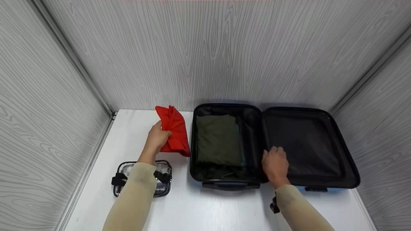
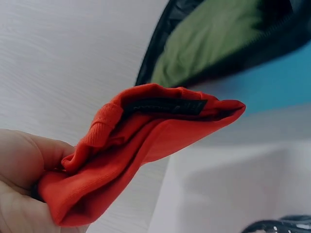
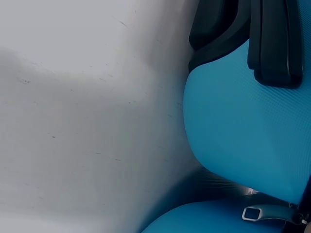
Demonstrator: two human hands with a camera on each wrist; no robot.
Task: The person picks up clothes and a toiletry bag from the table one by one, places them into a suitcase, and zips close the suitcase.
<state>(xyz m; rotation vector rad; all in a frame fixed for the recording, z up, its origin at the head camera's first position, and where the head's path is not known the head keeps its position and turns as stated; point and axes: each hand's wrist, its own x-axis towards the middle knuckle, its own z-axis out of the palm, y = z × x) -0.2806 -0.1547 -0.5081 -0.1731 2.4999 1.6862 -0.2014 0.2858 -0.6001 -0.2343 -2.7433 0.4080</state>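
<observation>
My left hand (image 1: 158,136) pinches a folded red garment (image 1: 176,131) by its left edge, thumb on top. In the left wrist view the red garment (image 2: 146,141) shows its layered folds and a dark label inside. Right of it lies an open suitcase (image 1: 228,181), black inside and blue outside, with folded dark green clothing (image 1: 218,139) in its left half. My right hand (image 1: 275,163) rests at the hinge side of the suitcase's right half, fingers bent over the rim; whether they grip it cannot be told. The right wrist view shows the blue shell (image 3: 238,126).
A clear pouch with black trim (image 1: 165,189) lies on the white table (image 1: 218,211) under my left forearm. Grey wood-grain panels (image 1: 192,54) stand behind and at both sides. A carry handle (image 1: 231,186) juts from the suitcase's front.
</observation>
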